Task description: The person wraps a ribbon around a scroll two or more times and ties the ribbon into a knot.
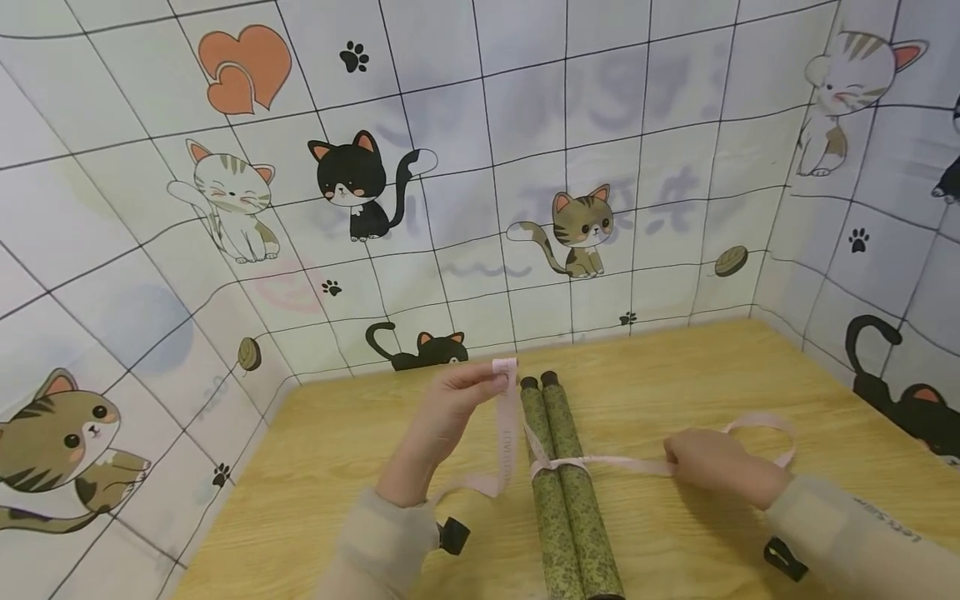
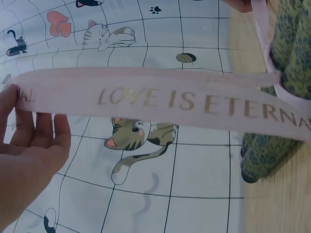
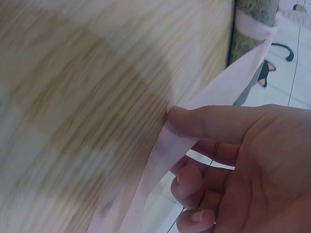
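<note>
Two green patterned tubes (image 1: 557, 517) with dark end caps lie side by side on the table. A pink ribbon (image 1: 625, 462) wraps round both near their middle, its two ends running out to my hands. My left hand (image 1: 450, 408), raised left of the tubes' far ends, pinches one end folded over the fingers; gold letters show on that ribbon (image 2: 146, 99) in the left wrist view. Right of the tubes, my right hand (image 1: 720, 467) pinches the other end between thumb and fingers. In the right wrist view this ribbon (image 3: 228, 85) stretches taut toward the tubes, its tail looping past the hand.
The wood-grain table (image 1: 337, 517) meets a white gridded wall covering (image 1: 450, 108) at the back and sides, printed with cartoon cats. Dark straps hang at both wrists, one a black clip (image 1: 453, 536) by the left sleeve.
</note>
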Motion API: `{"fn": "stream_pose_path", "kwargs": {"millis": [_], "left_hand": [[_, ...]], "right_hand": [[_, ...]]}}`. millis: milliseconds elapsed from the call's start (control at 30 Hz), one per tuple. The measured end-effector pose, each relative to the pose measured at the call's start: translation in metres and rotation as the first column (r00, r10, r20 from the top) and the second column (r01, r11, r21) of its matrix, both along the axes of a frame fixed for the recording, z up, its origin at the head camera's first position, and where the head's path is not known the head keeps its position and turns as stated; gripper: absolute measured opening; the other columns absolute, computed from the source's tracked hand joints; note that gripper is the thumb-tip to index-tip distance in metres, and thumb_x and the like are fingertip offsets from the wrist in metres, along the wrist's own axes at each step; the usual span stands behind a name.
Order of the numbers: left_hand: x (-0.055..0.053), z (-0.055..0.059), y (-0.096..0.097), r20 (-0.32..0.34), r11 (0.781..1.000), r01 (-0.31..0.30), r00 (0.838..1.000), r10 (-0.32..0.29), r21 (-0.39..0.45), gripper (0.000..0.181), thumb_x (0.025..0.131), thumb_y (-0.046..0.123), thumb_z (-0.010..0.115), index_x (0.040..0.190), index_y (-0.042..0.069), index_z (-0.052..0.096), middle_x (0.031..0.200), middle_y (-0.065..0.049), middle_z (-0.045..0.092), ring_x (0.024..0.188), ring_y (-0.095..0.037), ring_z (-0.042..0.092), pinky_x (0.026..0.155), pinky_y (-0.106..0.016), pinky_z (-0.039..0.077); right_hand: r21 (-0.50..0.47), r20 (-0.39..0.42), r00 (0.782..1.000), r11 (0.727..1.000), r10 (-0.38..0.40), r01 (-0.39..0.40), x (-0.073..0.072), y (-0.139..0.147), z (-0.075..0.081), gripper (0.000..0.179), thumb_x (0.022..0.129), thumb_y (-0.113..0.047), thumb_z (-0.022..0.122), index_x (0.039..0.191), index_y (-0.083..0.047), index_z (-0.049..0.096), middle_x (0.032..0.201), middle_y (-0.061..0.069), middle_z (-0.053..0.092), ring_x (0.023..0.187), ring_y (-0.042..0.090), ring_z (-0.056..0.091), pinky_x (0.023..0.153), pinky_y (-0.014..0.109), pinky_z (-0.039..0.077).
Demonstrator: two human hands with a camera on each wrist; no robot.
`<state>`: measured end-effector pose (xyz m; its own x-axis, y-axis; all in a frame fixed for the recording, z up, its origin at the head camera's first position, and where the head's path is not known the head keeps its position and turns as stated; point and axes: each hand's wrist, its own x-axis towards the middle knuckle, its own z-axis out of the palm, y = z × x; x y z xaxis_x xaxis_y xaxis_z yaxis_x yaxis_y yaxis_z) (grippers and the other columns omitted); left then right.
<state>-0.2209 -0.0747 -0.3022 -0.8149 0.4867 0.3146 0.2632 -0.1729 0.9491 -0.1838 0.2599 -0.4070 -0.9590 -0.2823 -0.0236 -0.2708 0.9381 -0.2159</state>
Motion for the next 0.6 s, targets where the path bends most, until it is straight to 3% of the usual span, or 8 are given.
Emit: {"fn": "stream_pose_path", "kwargs": {"millis": [100, 200, 367, 500, 600], "left_hand": [[0.0, -0.002, 0.006, -0.03, 0.999, -0.03, 0.999, 0.031, 0.034, 0.024, 0.088, 0.007, 0.061, 0.094, 0.027, 0.074, 0.098, 0.006, 0.069, 0.099, -0.014, 0.06, 0.097, -0.04, 0.039], [0.0, -0.004, 0.01, -0.064, 0.995, -0.076, 0.995, 0.081, 0.07, 0.021, 0.088, 0.005, 0.061, 0.1, 0.016, 0.073, 0.095, 0.005, 0.07, 0.093, -0.013, 0.062, 0.092, -0.037, 0.043], [0.002, -0.006, 0.014, -0.118, 0.972, -0.213, 0.967, 0.224, 0.1, 0.022, 0.088, 0.005, 0.063, 0.107, -0.005, 0.065, 0.093, 0.004, 0.069, 0.088, -0.013, 0.063, 0.083, -0.03, 0.049], [0.002, -0.006, 0.016, -0.112, 0.955, -0.245, 0.958, 0.265, 0.169, 0.014, 0.088, 0.0, 0.061, 0.099, 0.0, 0.054, 0.09, 0.002, 0.067, 0.088, -0.015, 0.064, 0.081, -0.03, 0.05], [0.002, -0.004, 0.016, -0.087, 0.95, -0.241, 0.961, 0.262, 0.197, 0.023, 0.087, -0.003, 0.06, 0.103, 0.007, 0.047, 0.088, 0.004, 0.067, 0.088, -0.014, 0.064, 0.083, -0.031, 0.05]], "right_hand": [[0.007, -0.007, 1.0, 1.0, -0.013, 0.013, 0.001, 0.01, -0.001, 0.018, 0.08, -0.002, 0.06, 0.067, -0.014, 0.053, 0.058, -0.005, 0.042, 0.05, 0.011, 0.035, 0.047, 0.026, 0.029], [0.029, -0.017, 1.0, 0.999, -0.024, 0.024, 0.001, 0.019, 0.0, 0.018, 0.082, -0.002, 0.058, 0.069, -0.013, 0.052, 0.06, -0.004, 0.045, 0.052, 0.012, 0.037, 0.048, 0.027, 0.031], [0.057, -0.045, 0.998, 0.997, -0.054, 0.057, -0.001, 0.033, 0.003, 0.012, 0.086, -0.007, 0.06, 0.076, -0.011, 0.057, 0.069, -0.002, 0.055, 0.057, 0.013, 0.045, 0.051, 0.031, 0.038], [0.069, -0.095, 0.991, 0.993, -0.093, 0.1, 0.0, 0.043, 0.005, 0.009, 0.086, -0.007, 0.063, 0.077, -0.01, 0.061, 0.072, 0.0, 0.058, 0.06, 0.013, 0.049, 0.051, 0.031, 0.041], [0.07, -0.124, 0.985, 0.989, -0.117, 0.127, 0.002, 0.049, 0.006, 0.015, 0.086, -0.004, 0.061, 0.073, -0.012, 0.059, 0.068, -0.002, 0.054, 0.058, 0.01, 0.043, 0.049, 0.029, 0.037]]}}
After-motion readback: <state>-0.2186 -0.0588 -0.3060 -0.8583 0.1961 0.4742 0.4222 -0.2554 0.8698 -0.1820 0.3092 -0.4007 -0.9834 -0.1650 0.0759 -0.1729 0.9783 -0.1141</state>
